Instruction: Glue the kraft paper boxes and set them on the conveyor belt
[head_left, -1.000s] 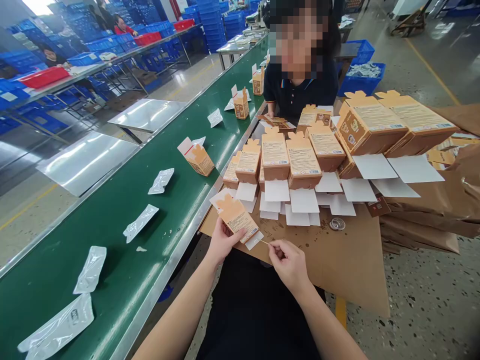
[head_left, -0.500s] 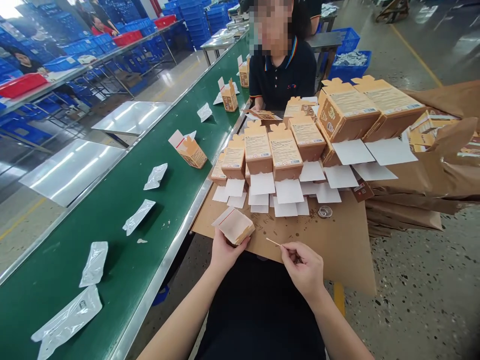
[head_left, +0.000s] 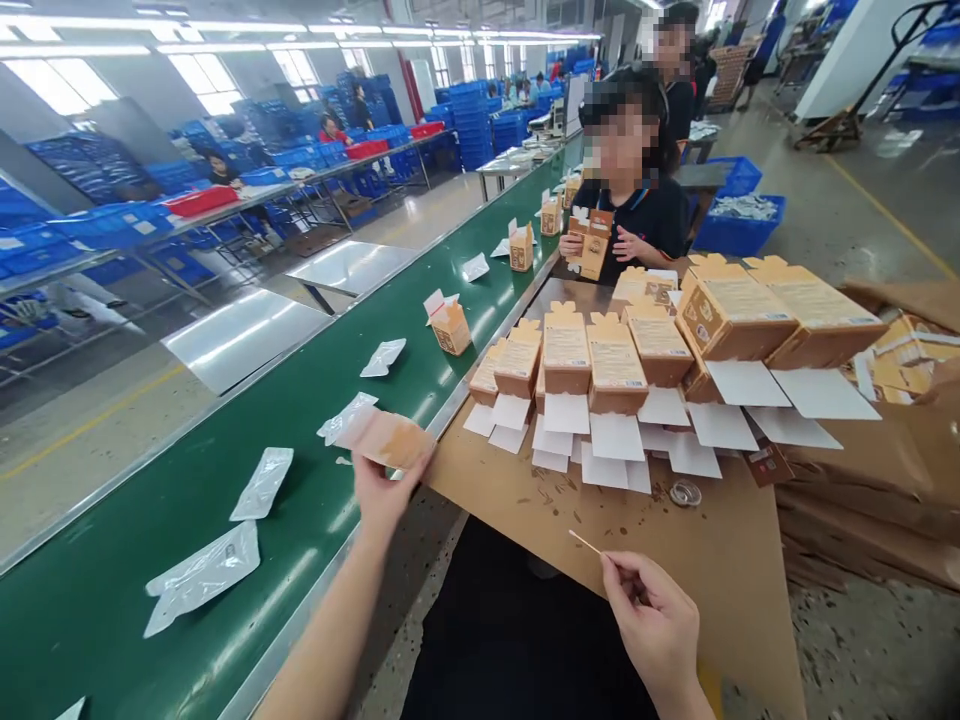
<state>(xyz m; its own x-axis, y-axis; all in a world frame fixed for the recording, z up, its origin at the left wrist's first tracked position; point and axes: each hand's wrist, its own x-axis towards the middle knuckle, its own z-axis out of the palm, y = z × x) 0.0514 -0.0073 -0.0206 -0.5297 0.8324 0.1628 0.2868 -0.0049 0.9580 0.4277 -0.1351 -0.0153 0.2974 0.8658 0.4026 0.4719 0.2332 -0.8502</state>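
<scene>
Head view. Carton (head_left: 397, 440), one, blurred: gripped between the left fingers (head_left: 417, 472), part-closed around its near end, above the green belt (head_left: 315, 525). Swab (head_left: 586, 543), one, thin: pinched by the closed right fingers (head_left: 615, 582) over the brown-covered table (head_left: 720, 590), tip pointed away toward the upper left. Silvery pouch (head_left: 341, 418), one: seen just beyond the held carton, partly overlapped by it. Standing cartons (head_left: 617, 370), group, white flaps extended: set beyond the right fingers. Clear round dish (head_left: 685, 493), one: placed beyond the right fingers, slightly rightward.
</scene>
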